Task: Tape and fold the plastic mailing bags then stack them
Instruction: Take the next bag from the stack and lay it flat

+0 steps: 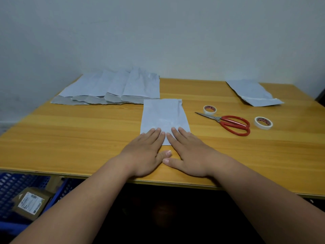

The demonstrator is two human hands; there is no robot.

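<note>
Head view puts us over a yellow wood-grain surface (88,131), and we take the pale blue-white rectangular plastic mailing bag (164,115) at its middle as our landmark. Its long axis runs straight away from us, near short edge toward our body, far short edge toward the wall.

Our left hand (146,152) and right hand (186,152) lie flat side by side, fingers straight and together, gripping nothing; the fingertips of both press the bag's near edge while the palms rest on the surface on the near side of the bag. The 2 thumbs almost meet on the bag's centre line. Neither hand is nearer: the bag lies directly ahead of both, shared evenly.

We judge that any fold will hinge across the short axis, so the near edge would travel away from us along the long axis, and both hands are placed to carry it squarely.

Left of the bag and beyond it, an overlapping row of similar pale plastic bags (112,88) is fanned out. Right of the bag lie a small white tape roll (209,110), red-handled steel scissors (228,123) with blades pointing toward the bag, and a 2nd white tape roll (263,122) beyond them. Far right and behind sits 1 separate pale bag (253,93).
</note>
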